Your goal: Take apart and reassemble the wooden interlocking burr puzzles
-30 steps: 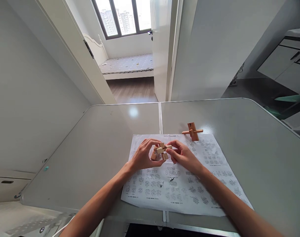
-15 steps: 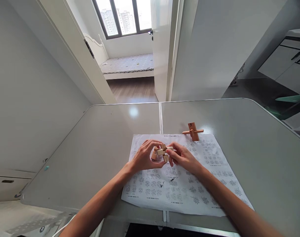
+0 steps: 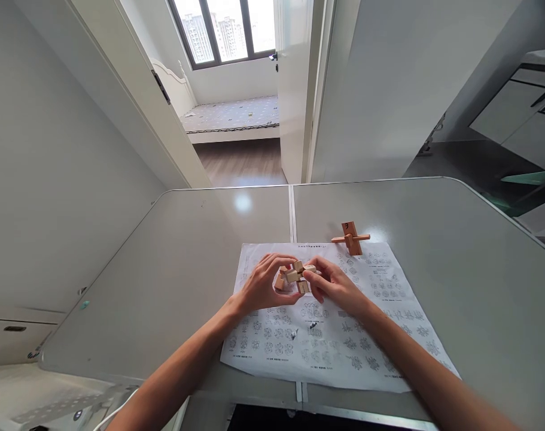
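Wooden block puzzle (image 3: pixel 292 276), pale square-section bars crossing, held above the printed paper sheet (image 3: pixel 326 354). Left hand (image 3: pixel 261 285): thumb and fingers in a wide C, tips on the puzzle's top and bottom. Right hand (image 3: pixel 334 284): fingers nearly closed, pinching its right-side bar. Redder wood piece (image 3: pixel 280 281) inside the left hand's curve; can't tell if joined. Sheet is thin, lightly creased, on a smooth grey surface (image 3: pixel 200 251). Reddish wooden cross-shaped assembly (image 3: pixel 352 240), flat plate plus thin rod, at its far edge.
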Demonstrator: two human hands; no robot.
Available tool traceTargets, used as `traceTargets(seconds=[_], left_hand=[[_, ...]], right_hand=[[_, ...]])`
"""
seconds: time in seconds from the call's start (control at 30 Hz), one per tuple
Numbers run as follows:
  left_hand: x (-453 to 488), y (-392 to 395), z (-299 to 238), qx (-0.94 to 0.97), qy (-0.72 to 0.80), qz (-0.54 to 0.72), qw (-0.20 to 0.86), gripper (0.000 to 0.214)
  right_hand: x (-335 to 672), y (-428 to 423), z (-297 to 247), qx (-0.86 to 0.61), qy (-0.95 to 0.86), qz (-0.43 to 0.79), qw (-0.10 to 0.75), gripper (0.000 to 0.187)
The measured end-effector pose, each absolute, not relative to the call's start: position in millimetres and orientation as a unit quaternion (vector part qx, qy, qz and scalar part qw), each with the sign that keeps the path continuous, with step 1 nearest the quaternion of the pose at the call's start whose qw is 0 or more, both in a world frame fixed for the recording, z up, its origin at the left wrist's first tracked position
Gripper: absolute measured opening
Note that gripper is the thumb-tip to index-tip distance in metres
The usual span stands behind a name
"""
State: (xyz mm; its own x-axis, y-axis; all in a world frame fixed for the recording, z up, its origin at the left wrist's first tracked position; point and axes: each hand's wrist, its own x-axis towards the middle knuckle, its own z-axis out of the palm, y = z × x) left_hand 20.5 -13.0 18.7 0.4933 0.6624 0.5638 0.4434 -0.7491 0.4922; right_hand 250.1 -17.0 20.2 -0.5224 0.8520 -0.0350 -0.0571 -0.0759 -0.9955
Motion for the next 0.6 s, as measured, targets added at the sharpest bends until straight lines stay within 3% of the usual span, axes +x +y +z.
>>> traceTargets(seconds=[0.3, 0.6], left_hand=[[19.6, -13.1, 22.0, 0.845, 0.351, 0.341, 0.216, 0.063], [22.4, -16.5, 19.3, 0.838, 0.383, 0.341, 0.188, 0.029]], right_hand=[[249.5, -18.2, 18.3, -0.338, -0.576, 0.653, 0.358, 0.040], [249.4, -18.9, 14.2, -0.334, -0.578, 0.650, 0.363, 0.043]])
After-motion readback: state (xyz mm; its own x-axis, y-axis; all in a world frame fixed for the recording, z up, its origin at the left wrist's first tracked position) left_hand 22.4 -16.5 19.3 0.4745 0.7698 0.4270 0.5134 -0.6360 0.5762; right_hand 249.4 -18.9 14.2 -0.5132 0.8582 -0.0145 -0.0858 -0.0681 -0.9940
